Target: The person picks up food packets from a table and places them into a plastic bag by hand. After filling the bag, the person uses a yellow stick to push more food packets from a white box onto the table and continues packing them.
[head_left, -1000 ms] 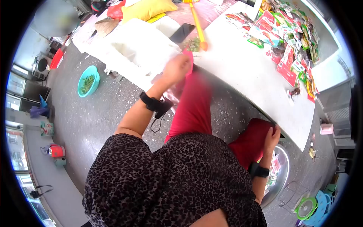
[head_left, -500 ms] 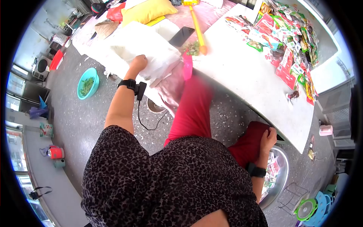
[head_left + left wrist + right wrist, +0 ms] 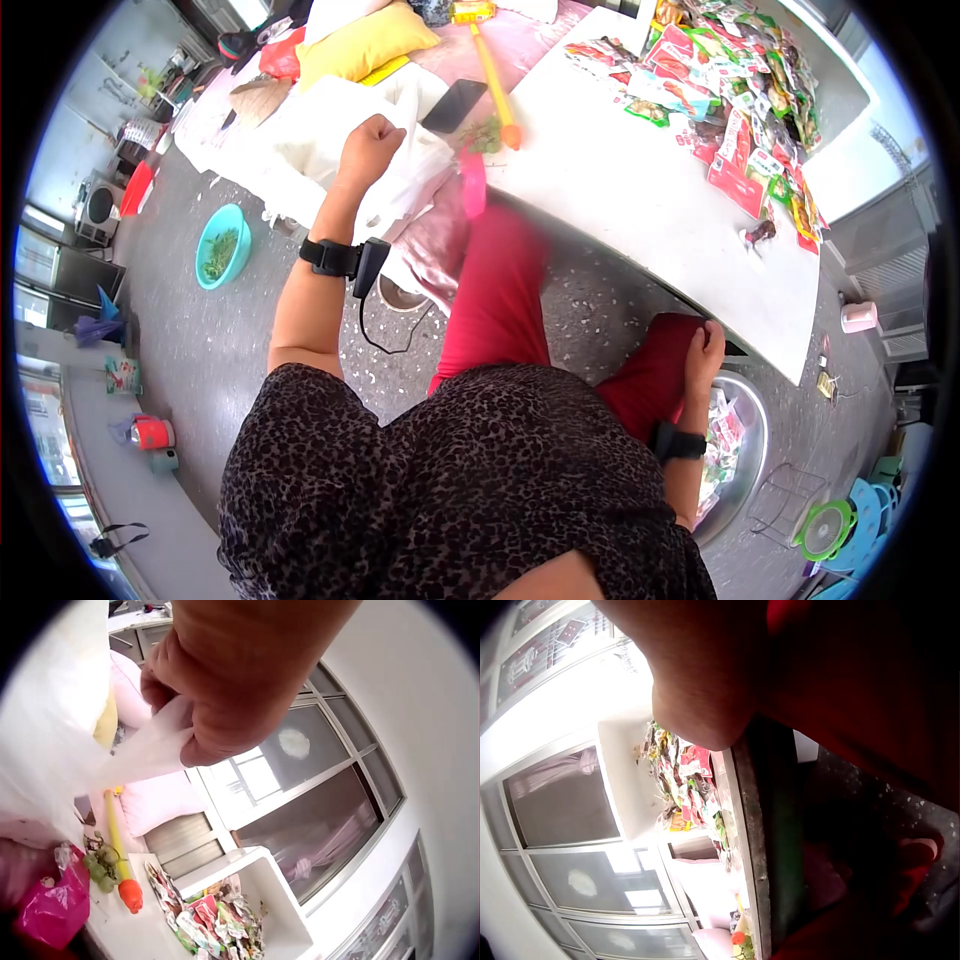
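My left hand (image 3: 368, 152) is over a large white plastic bag (image 3: 425, 165) that lies on the bed at the table's left. In the left wrist view, the left hand (image 3: 232, 690) pinches a gathered fold of that bag (image 3: 150, 750) between thumb and fingers, and the film stretches off to the left. A bright pink plastic bag (image 3: 474, 185) hangs close by, at the table corner. My right hand (image 3: 706, 352) rests on the knee of the red trousers (image 3: 655, 350), fingers relaxed and holding nothing. The right wrist view shows it dark, its fingers mostly hidden.
On the white table (image 3: 620, 180), many colourful food packets (image 3: 740, 140) spill from a white tub (image 3: 850, 105). Grapes (image 3: 483, 135), a yellow stick (image 3: 490, 75) and a phone (image 3: 455, 106) lie nearby. A metal basin of packets (image 3: 755, 440) and a teal basin (image 3: 243, 250) stand on the floor.
My left hand first moved left from near the pink bag to the white bag, then a little forward, drawing up its plastic. The right hand has stayed on the knee.
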Tool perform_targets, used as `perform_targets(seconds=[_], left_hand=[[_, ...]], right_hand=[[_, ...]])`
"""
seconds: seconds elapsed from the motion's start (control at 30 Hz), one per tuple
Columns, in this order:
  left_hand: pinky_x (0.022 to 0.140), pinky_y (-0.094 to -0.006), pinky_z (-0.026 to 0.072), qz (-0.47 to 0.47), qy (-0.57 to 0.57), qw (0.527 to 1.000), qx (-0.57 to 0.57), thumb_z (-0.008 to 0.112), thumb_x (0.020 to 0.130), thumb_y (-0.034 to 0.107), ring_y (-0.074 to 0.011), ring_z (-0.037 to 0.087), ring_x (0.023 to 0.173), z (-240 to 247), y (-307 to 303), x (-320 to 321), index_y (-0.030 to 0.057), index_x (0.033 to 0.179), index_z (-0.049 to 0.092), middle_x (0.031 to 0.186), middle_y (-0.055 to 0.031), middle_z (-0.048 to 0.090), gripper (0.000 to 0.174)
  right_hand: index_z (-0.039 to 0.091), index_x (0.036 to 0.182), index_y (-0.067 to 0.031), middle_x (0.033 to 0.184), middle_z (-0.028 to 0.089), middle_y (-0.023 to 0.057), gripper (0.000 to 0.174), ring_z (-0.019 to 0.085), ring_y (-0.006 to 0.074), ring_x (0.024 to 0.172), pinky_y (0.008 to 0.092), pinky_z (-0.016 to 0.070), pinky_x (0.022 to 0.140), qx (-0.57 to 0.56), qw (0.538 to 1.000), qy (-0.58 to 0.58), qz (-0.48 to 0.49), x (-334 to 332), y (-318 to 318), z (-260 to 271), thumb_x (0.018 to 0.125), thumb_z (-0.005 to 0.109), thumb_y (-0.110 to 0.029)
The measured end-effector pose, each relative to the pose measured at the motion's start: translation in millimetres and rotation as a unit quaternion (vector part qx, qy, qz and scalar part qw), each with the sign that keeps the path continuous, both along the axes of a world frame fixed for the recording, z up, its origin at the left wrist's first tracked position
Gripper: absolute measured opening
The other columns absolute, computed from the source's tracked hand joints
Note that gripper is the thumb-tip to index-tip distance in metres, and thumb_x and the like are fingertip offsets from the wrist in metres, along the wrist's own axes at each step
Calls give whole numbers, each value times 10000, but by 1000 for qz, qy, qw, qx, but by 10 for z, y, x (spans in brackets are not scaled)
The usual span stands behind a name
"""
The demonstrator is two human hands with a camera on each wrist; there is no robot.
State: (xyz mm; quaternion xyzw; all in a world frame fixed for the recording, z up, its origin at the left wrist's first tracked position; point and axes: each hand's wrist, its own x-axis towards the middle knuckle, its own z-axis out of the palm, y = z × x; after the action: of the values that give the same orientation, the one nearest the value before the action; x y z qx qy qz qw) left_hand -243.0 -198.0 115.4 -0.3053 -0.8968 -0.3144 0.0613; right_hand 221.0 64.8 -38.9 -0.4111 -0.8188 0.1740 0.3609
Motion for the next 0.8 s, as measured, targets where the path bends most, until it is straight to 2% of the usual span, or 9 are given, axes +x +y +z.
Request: perform_targets(seconds=[0.07,0.13,0.2,0.23,0.27,0.37,0.5,0.57,0.8], left_hand=[[603,-392,419,37,133,990,-42,499,737,209,-302,534,639,47,40,-6,36,692,518,685,-147,549,180],[611,-404,426,89,290,950,-70,475,747,190,-306,540,656,77,11,-175,41,694,505,692,-146,546,161],[586,-412,433,145,328,928,-102,465,751,188,-307,543,656,328,-92,-289,52,712,504,711,-143,543,147],[545,-405,430,149,403,901,-58,476,744,192,-300,536,614,428,-148,-376,63,680,495,678,-133,533,145],[511,-399,422,144,495,852,-94,493,729,191,-283,527,575,472,-246,-602,78,648,485,643,-109,520,140],[500,-380,414,150,529,832,-81,513,701,179,-258,516,551,804,-333,-474,94,624,478,605,-77,500,120],[494,-390,411,103,550,821,-112,486,728,176,-266,510,551,765,-403,-392,95,631,481,613,-85,500,126],[469,-364,394,63,556,820,-122,500,695,145,-241,495,517,469,-375,-340,108,609,474,600,-67,483,97],[556,-356,444,10,315,906,-282,484,689,134,-242,549,638,-634,-272,104,120,674,519,666,-74,528,41]], right_hand=[[515,853,25,875,549,176,151,523,319,838,358,411,745,-1,1000,7,-5,3,-7,1,722,490,-46],[517,854,26,870,548,178,150,524,319,830,355,411,741,11,1000,8,-6,23,-1,-51,724,486,-44],[519,852,26,865,548,180,148,525,320,821,355,412,736,37,999,-2,-2,75,33,-124,725,486,-44],[521,849,26,862,550,178,147,526,321,819,356,413,736,32,999,1,-5,79,29,-108,725,486,-44],[522,846,26,859,552,177,145,526,321,817,358,413,736,27,1000,5,-7,63,14,-83,724,487,-45],[526,838,23,850,556,171,141,527,321,809,360,414,730,16,1000,5,-15,48,12,-98,721,488,-45],[529,832,16,837,559,165,137,529,318,797,361,416,718,41,999,7,-14,28,35,-168,713,492,-41],[530,831,15,834,560,162,137,531,316,791,361,418,712,44,999,3,-12,27,34,-174,711,495,-39],[532,821,5,823,561,154,128,536,313,773,364,421,703,62,998,-2,-2,40,39,-147,705,499,-39]])
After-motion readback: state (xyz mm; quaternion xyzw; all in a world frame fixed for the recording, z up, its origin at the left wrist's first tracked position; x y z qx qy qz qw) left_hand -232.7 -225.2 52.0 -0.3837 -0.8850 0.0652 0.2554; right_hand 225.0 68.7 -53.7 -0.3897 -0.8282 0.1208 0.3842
